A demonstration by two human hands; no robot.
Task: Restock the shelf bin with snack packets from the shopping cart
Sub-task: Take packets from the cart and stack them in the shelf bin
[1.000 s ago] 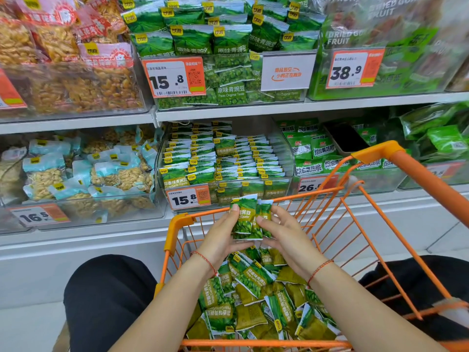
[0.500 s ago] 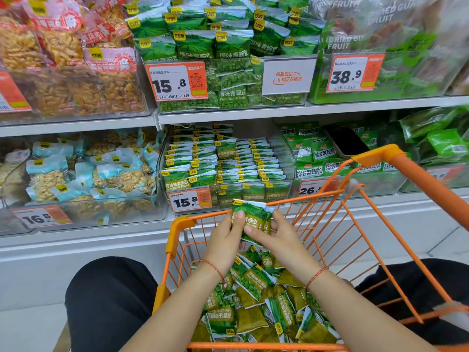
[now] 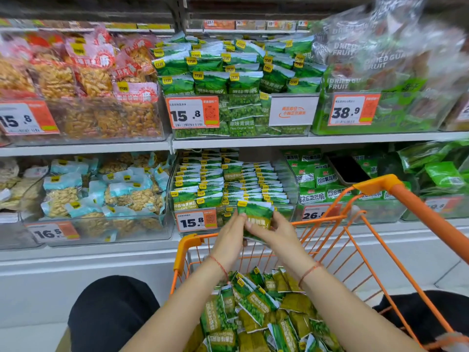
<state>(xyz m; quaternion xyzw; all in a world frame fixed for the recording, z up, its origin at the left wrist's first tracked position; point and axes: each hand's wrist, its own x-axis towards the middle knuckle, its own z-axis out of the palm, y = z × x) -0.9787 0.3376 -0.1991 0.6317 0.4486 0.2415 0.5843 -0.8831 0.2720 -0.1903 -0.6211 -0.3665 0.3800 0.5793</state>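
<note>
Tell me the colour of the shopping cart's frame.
Orange, seen in the head view: the wire shopping cart has an orange frame.

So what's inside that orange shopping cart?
The orange shopping cart holds a loose heap of green snack packets, lying at all angles. Both forearms cross over the heap, and what lies beneath its top layer is covered.

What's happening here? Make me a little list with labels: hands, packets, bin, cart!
hands: left hand and right hand together hold a small stack of green packets
packets: green pea snacks with yellow tags
bin: clear shelf bin with a 15.8 price tag, rows of the same green packets inside
cart: orange cart, many more green packets piled at the bottom
place: held stack is above the cart, just in front of the bin
</note>
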